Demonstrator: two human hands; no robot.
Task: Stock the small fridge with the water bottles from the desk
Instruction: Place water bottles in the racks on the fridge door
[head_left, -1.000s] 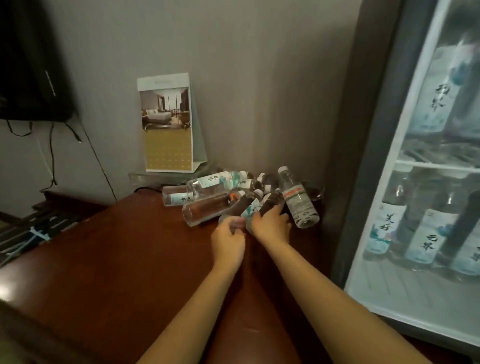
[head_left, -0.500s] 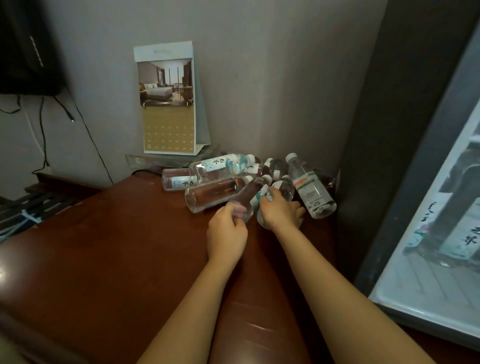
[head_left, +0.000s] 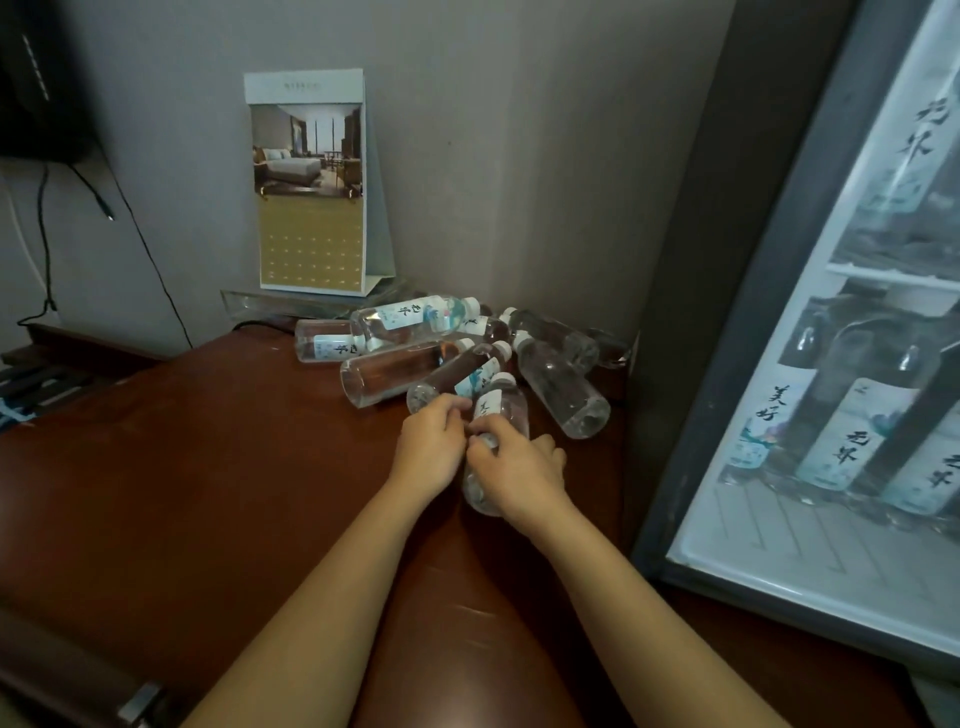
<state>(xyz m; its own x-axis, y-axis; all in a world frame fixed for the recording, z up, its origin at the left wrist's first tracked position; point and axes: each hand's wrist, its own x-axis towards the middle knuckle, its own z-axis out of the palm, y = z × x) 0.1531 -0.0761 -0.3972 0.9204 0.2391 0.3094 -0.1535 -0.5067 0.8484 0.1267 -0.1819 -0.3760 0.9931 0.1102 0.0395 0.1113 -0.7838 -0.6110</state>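
Several clear water bottles (head_left: 410, 325) with white caps lie in a heap at the back right of the brown desk (head_left: 208, 493). My right hand (head_left: 511, 470) is wrapped around one bottle (head_left: 498, 410) that lies pointing away from me, nearest the front of the heap. My left hand (head_left: 434, 441) grips the base of a neighbouring bottle (head_left: 457, 371) lying slantwise just to its left. The two hands touch. The small fridge (head_left: 727, 312) stands to the right with its glass door shut, and several labelled bottles (head_left: 847, 441) stand on its shelves.
A desk calendar (head_left: 311, 182) with a room photo stands against the grey wall behind the heap. A dark screen (head_left: 41, 78) with hanging cables is at the upper left. One unlabelled bottle (head_left: 563, 389) lies between the hands and the fridge side.
Both hands have drawn back toward me, pulling their bottles out from the heap. My view has swung, so more of the fridge door shows again.
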